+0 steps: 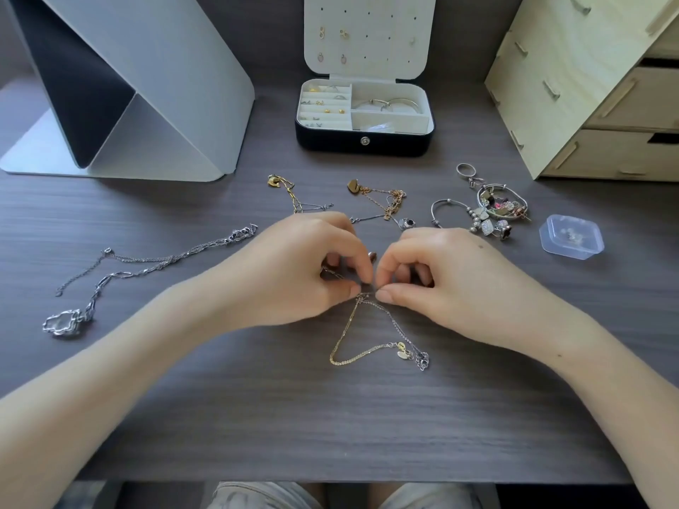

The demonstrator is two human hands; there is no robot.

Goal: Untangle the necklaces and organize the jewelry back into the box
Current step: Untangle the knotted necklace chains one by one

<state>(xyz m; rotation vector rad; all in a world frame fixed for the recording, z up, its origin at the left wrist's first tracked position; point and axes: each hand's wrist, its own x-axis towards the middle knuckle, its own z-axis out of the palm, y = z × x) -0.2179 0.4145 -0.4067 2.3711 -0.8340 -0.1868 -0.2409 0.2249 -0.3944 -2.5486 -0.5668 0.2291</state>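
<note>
My left hand [312,262] and my right hand [437,273] meet at the table's middle, and both pinch a knot where a thin gold chain [343,347] and a thin silver chain [404,332] tangle. The loose ends trail toward me, ending in a small gold tag and a silver clasp. The open jewelry box [363,139] stands at the back centre, with earrings and rings in its left slots and bangles in its right compartment. A long silver necklace [147,266] with a chunky pendant lies to the left.
Behind my hands lie a gold link chain [290,194] and a rose-gold heart chain [382,198]. A heap of charms and rings [492,211] and a small clear plastic case [571,236] sit right. A wooden drawer unit [588,90] stands back right, a folded stand [121,90] back left.
</note>
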